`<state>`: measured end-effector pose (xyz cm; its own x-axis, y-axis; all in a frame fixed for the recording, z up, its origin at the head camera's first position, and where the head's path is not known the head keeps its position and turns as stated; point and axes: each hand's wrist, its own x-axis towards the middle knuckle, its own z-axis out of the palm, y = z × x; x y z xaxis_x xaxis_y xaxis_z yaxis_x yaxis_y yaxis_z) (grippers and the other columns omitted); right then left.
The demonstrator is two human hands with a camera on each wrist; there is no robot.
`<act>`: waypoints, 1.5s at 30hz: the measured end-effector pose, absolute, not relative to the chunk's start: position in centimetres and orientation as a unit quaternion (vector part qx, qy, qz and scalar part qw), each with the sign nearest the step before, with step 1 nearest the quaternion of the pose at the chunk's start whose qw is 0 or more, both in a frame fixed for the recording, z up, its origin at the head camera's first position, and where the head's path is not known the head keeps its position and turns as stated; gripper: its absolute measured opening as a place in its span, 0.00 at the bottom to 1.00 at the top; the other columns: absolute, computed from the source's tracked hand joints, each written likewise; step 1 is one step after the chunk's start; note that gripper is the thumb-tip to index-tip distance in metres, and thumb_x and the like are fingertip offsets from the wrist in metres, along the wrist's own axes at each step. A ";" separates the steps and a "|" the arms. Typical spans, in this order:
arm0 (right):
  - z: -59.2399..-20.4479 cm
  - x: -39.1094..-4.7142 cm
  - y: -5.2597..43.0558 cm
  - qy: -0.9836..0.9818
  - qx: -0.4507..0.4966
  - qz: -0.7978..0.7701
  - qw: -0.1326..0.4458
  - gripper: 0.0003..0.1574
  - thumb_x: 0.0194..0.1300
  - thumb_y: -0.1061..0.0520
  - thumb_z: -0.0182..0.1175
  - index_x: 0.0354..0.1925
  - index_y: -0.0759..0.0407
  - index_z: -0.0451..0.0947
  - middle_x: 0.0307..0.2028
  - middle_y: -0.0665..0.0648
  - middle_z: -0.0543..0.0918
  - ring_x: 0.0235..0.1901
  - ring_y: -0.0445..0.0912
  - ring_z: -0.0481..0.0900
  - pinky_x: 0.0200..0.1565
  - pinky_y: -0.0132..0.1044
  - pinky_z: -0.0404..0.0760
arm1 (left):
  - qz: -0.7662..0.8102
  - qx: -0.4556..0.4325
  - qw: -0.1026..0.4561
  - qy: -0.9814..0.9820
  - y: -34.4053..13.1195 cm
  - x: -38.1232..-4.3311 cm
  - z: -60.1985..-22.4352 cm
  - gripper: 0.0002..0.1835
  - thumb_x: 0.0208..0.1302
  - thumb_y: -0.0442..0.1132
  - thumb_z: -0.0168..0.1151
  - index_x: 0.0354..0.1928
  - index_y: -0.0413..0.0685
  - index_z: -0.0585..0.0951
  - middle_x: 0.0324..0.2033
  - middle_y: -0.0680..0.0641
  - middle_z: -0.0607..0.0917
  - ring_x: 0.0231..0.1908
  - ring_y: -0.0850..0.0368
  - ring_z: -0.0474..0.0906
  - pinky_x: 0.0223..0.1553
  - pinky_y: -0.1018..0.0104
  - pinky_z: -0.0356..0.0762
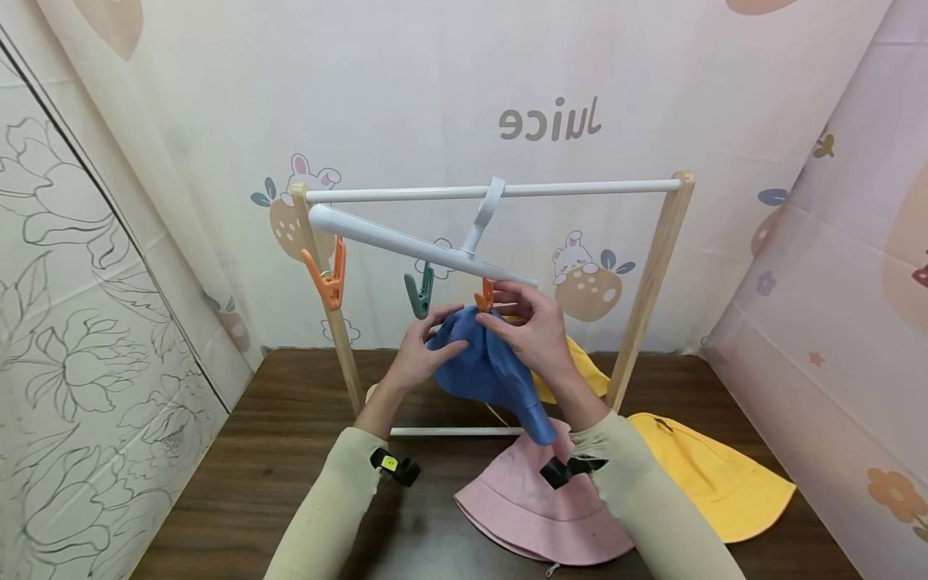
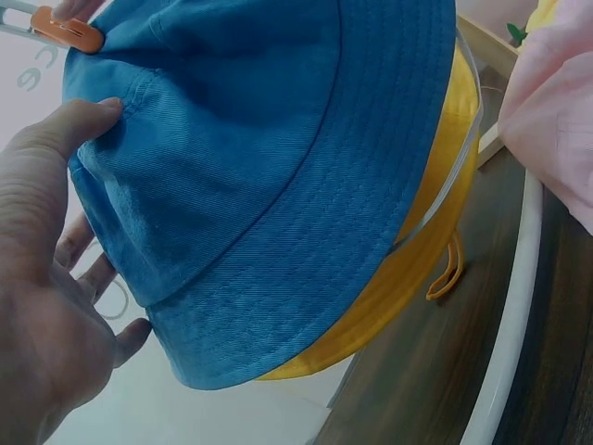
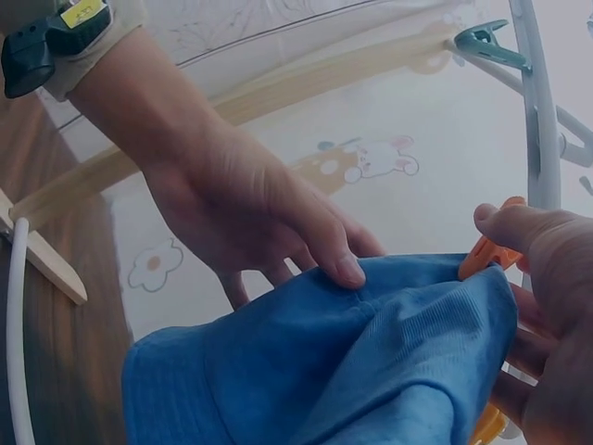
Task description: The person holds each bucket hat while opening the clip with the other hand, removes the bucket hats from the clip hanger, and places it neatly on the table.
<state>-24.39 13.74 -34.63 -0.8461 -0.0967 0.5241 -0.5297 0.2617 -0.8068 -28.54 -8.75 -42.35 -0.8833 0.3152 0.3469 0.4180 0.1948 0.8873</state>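
Note:
A blue bucket hat (image 1: 471,366) hangs below a white hanger (image 1: 406,246), its crown in an orange clothespin (image 1: 484,296). My left hand (image 1: 420,354) holds the hat's side; in the left wrist view the thumb lies on the blue cloth and the other fingers reach behind it. With thumb and fingers, my right hand (image 1: 532,326) pinches the orange clothespin at the crown, as the right wrist view shows. Behind the blue hat, a yellow hat (image 2: 343,338) shows partly. A green clothespin (image 1: 420,292) and another orange clothespin (image 1: 329,278) hang farther left along the hanger.
The hanger tilts down to the right, its hook at the top rail (image 1: 594,188) of a wooden-sided rack (image 1: 652,282). On the dark wood table (image 1: 246,467) lie a pink bucket hat (image 1: 536,499) and, to its right, another yellow hat (image 1: 714,475). Patterned curtains stand behind.

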 end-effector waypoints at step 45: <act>-34.4 -24.3 12.0 -0.752 0.168 0.592 0.234 0.24 0.69 0.61 0.80 0.61 0.65 0.88 0.51 0.70 0.94 0.46 0.63 0.96 0.50 0.22 0.89 | -0.610 -0.241 0.035 -0.754 -8.5 -28.9 -41.3 0.23 0.79 0.34 0.69 0.72 0.40 0.80 0.71 0.34 0.83 0.74 0.36 0.77 0.82 0.33 0.69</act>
<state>-24.27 12.03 -34.36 -0.8339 0.0251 0.5513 -0.5300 0.2421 -0.8127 -28.88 -8.55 -41.27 -0.8818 0.3196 0.3468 0.4058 0.1393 0.9033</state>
